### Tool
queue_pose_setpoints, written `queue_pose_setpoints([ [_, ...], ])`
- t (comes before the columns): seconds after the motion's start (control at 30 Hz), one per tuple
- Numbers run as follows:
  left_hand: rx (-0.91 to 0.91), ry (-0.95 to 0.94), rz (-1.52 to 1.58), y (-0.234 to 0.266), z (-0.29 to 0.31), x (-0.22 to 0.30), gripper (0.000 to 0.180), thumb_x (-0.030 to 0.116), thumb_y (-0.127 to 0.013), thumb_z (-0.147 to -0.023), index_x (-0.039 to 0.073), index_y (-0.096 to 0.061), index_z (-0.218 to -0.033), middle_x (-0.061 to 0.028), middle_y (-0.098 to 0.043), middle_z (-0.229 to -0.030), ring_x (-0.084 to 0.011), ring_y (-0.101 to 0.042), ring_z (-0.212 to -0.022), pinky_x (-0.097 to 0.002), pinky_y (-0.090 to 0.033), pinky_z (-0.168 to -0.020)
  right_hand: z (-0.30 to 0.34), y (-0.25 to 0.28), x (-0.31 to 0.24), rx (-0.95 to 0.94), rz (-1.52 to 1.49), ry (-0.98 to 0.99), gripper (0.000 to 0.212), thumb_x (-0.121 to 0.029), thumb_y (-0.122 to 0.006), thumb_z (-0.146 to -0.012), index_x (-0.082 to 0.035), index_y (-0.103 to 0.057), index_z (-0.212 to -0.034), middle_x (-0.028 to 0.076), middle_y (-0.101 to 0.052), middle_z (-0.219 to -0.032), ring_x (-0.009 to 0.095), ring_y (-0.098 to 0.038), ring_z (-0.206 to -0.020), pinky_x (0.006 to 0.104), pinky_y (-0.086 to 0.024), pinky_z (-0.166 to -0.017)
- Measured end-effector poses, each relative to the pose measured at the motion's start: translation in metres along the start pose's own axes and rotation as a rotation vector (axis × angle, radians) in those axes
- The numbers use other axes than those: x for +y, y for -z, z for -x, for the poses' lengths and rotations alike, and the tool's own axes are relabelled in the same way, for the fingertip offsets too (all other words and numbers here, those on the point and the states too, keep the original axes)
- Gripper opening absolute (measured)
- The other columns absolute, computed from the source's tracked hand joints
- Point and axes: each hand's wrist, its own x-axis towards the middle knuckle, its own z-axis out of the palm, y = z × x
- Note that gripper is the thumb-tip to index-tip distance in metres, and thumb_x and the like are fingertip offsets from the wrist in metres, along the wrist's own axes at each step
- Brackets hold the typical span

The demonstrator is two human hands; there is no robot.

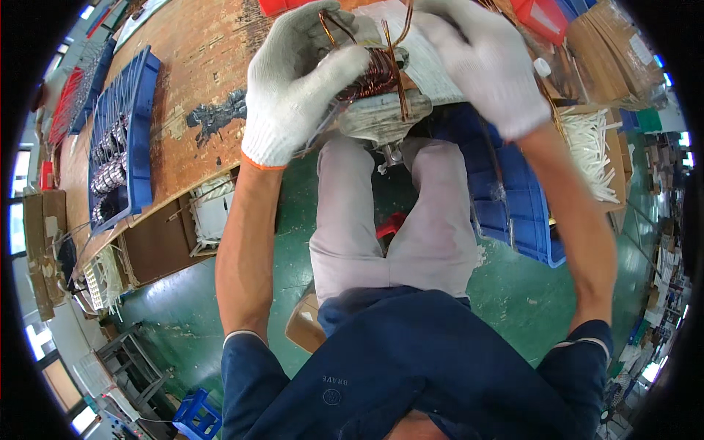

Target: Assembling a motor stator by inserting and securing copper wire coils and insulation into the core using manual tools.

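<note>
A coil of copper wire (375,72) sits at the table's front edge, with several loose wire ends standing up and hanging from it. My left hand (293,84), in a white knit glove with an orange cuff edge, is closed round the coil's left side, its thumb lying across the windings. Just below the coil is a worn, grey metal fixture (386,117) at the table edge, above my knees. On the coil's right, my gloved right hand (488,66) is close to an upright wire end. It is smeared by motion and its fingertips are partly hidden.
A blue tray (147,139) of finished-looking wound coils stands on the worn wooden table (198,62) at left. Blue crates (506,198) stand by my right leg, near a box of white strips (589,150). Cardboard boxes (612,55) and a red bin (541,18) are at far right.
</note>
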Motion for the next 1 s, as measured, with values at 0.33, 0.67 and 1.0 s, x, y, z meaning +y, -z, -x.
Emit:
queue_pose_setpoints([
  [0.33, 0.059, -0.18, -0.415, 0.017, 0.002, -0.042, 0.033, 0.025, -0.069, -0.099, -0.002, -0.069, -0.118, -0.0124, -0.071, -0.105, -0.013, -0.066, -0.088, -0.0298, -0.055, -0.081, 0.063, -0.044, -0.018, 0.206, 0.351, 0.482, 0.019, -0.022, -0.08, -0.078, -0.013, -0.072, -0.093, 0.002, -0.063, -0.083, 0.021, -0.064, -0.082, 0.0401, -0.046, -0.071],
  [0.67, 0.056, -0.064, -0.435, 0.013, 0.004, -0.044, 0.048, 0.042, -0.054, -0.104, 0.0, -0.06, -0.126, -0.0192, -0.06, -0.129, -0.0262, -0.064, -0.11, -0.0372, -0.049, -0.1, 0.063, -0.025, -0.028, -0.111, 0.135, 0.871, 0.012, -0.012, -0.076, -0.071, -0.006, -0.073, -0.08, 0.004, -0.063, -0.08, 0.025, -0.06, -0.072, 0.0387, -0.046, -0.059],
  [1.0, 0.117, 0.04, -0.582, 0.005, 0.003, -0.04, 0.042, 0.044, -0.053, -0.106, 0.011, -0.054, -0.132, -0.0155, -0.071, -0.098, -0.031, -0.071, -0.087, -0.0402, -0.053, -0.084, 0.101, -0.055, -0.039, -0.063, -0.586, 0.028, 0.006, -0.005, -0.068, -0.095, -0.002, -0.071, -0.099, 0.009, -0.064, -0.078, 0.021, -0.068, -0.071, 0.0313, -0.052, -0.064],
])
